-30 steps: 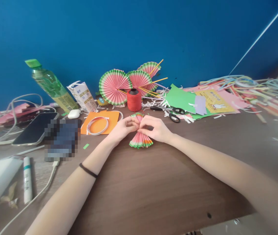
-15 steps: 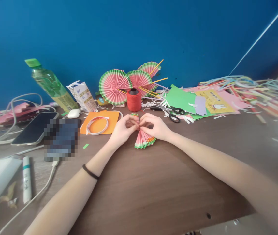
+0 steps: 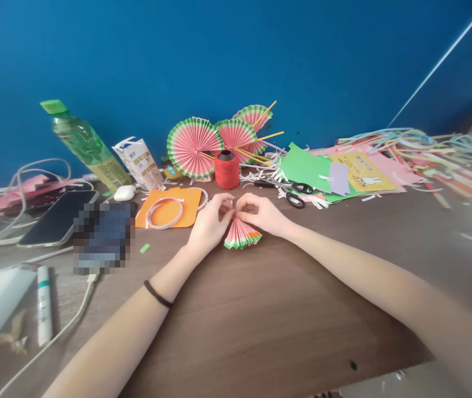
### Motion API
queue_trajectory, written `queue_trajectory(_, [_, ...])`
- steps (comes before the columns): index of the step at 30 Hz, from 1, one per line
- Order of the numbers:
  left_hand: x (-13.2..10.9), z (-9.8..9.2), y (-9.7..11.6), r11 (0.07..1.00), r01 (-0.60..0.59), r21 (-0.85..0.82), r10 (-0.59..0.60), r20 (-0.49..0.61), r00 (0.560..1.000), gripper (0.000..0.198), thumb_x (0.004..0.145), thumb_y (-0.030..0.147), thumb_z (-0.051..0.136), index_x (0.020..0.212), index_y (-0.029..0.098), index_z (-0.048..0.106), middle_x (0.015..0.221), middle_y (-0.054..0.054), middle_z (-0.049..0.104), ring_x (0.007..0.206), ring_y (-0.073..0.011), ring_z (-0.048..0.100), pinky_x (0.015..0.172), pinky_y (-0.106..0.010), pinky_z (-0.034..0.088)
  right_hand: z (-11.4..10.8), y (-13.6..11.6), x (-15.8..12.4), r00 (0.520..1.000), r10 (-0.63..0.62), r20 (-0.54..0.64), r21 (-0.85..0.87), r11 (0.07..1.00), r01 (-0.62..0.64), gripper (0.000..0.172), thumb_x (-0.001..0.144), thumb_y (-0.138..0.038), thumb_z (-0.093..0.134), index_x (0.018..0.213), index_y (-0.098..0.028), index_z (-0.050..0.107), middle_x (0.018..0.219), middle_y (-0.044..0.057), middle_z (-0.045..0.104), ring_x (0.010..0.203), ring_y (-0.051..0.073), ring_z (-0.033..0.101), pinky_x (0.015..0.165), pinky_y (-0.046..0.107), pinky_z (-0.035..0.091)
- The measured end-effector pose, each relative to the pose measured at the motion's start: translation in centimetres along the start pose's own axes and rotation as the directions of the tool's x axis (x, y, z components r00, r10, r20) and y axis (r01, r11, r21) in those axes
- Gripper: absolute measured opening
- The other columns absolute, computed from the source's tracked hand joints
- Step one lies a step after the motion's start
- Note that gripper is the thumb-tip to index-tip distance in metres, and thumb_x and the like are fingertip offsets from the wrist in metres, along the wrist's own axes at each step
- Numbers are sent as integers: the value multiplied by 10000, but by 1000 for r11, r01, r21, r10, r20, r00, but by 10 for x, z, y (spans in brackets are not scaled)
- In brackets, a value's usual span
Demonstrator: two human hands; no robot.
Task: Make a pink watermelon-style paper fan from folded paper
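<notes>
A pleated paper fan [image 3: 244, 233], pink with a white and green edge, is pinched at its narrow middle between both hands. My left hand [image 3: 211, 221] grips it from the left with thumb and fingertips. From the right, my right hand [image 3: 263, 214] pinches the same spot, its fingers curled. The near half of the fan spreads out below the fingertips; the far half is hidden by the hands. Just beyond them stands a spool of red thread [image 3: 227, 172]. Finished round paper fans [image 3: 194, 148] on yellow sticks lean behind the spool against the blue wall.
Black-handled scissors [image 3: 296, 199] lie right of the spool beside green paper [image 3: 306, 168] and paper scraps. On the left are orange paper [image 3: 192, 207], a tape ring [image 3: 164, 225], a milk carton [image 3: 139, 163], a tilted green bottle [image 3: 90, 146], phones [image 3: 61, 217] and a marker [image 3: 44, 309].
The near half of the fan has swung slightly left. Its far green tip, visible before above the fingers, is now hidden. My left fingers have shifted a little.
</notes>
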State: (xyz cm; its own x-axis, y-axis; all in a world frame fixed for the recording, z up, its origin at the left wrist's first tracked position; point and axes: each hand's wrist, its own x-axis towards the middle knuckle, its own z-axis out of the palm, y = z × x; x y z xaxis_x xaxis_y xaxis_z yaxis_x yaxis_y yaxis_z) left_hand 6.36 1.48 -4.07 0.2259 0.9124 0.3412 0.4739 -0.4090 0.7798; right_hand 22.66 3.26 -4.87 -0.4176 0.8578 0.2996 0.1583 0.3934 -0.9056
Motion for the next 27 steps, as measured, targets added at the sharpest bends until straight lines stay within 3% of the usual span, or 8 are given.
queue_trajectory(13, [4,4,-4,969,49,-242,-57,-27,998,163,730,172,560,886,184,511,785,1,591,751,-126,597,727,-280,483,0,1,2,993,119,11,80,990,-120,131,667,-236,626,714,-163,529,726,-5,580,680,123,573,710,316,477])
queue_trajectory(27, [2,5,-6,992,5,-123,-16,-89,996,80,731,183,568,792,189,517,774,10,593,749,-128,592,745,-285,471,7,3,3,991,103,-80,-62,992,-108,73,679,-215,558,683,-172,499,652,-19,562,617,119,540,645,284,450])
